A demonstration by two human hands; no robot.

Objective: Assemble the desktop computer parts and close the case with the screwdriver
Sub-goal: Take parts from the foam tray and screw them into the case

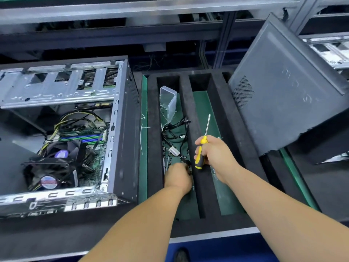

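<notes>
Our right hand (211,154) grips the screwdriver (203,146) above the foam tray (203,186), our left hand (177,178) curls down among small parts, its hold unclear, beside the open computer case (120,129).

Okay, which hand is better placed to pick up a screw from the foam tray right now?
Left. The left hand is already down in the foam tray slot among the small parts and black cables, while the right hand grips the screwdriver above the divider.
</notes>
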